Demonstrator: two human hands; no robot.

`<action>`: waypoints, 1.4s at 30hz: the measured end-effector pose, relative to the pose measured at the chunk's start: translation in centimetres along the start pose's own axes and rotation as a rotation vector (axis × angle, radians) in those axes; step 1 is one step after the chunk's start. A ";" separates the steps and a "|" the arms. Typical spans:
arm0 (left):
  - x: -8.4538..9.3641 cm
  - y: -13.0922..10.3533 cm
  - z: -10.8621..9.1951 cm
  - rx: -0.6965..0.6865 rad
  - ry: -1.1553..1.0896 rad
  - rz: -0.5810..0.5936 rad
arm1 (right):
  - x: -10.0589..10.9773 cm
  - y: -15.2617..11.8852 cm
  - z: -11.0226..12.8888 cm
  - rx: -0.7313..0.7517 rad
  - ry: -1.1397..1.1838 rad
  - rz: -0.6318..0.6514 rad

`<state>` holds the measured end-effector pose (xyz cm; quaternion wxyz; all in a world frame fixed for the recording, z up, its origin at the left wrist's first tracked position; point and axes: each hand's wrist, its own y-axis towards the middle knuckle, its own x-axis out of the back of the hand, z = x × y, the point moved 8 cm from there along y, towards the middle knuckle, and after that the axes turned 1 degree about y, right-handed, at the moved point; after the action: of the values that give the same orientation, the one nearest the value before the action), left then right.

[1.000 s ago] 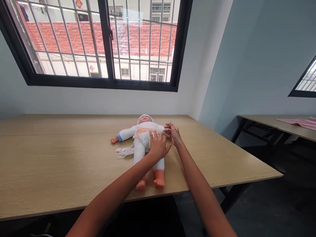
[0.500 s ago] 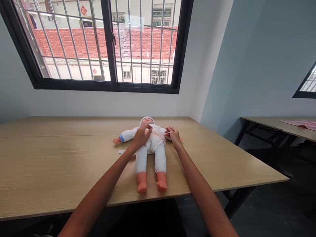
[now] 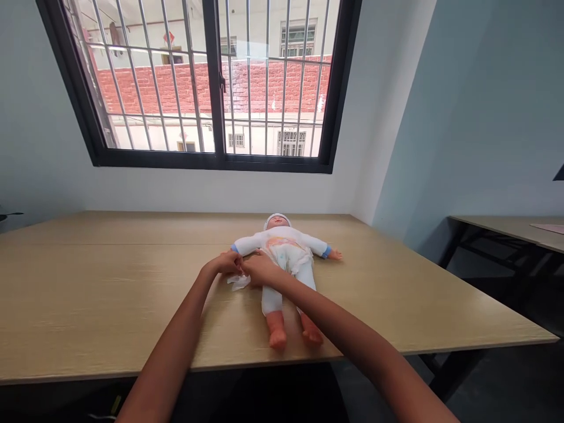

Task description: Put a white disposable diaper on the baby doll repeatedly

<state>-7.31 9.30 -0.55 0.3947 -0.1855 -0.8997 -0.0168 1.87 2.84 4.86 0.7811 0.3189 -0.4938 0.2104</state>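
Note:
A baby doll (image 3: pixel 284 241) in white clothes and cap lies on its back on the wooden table (image 3: pixel 132 294), head toward the window, feet toward me. A white diaper (image 3: pixel 288 257) is around its hips. Beside the doll's hip on the left, my left hand (image 3: pixel 228 263) and my right hand (image 3: pixel 259 268) meet with fingers closed; what is between them is too small to make out. Just under them, a thin white piece (image 3: pixel 239 282) lies on the table. My right forearm crosses over the doll's legs.
A barred window (image 3: pixel 215 88) with a dark frame is in the wall behind the table. Another table (image 3: pixel 506 232) stands at the right, with a pink item (image 3: pixel 549 228) on it. The near table edge runs just beyond the doll's feet.
Both hands have left the doll's waist and come together at its left side in view. My right hand has crossed over the doll. The view has shifted slightly.

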 end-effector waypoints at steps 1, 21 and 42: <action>0.0 -0.1 0.2 0.012 0.012 0.030 | -0.3 0.3 -0.3 -0.006 -0.017 0.002; 2.2 -3.2 -1.1 -0.031 -0.322 0.108 | 2.9 1.5 -3.0 -0.134 -0.511 -0.114; -1.1 -1.5 -7.4 -0.339 -0.745 -0.298 | 7.4 -2.8 -5.9 -0.442 -0.335 -0.541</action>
<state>-1.91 6.27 3.95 0.0003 -0.1092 -0.9822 -0.1529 10.55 5.11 8.89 0.7669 0.2914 -0.5460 -0.1695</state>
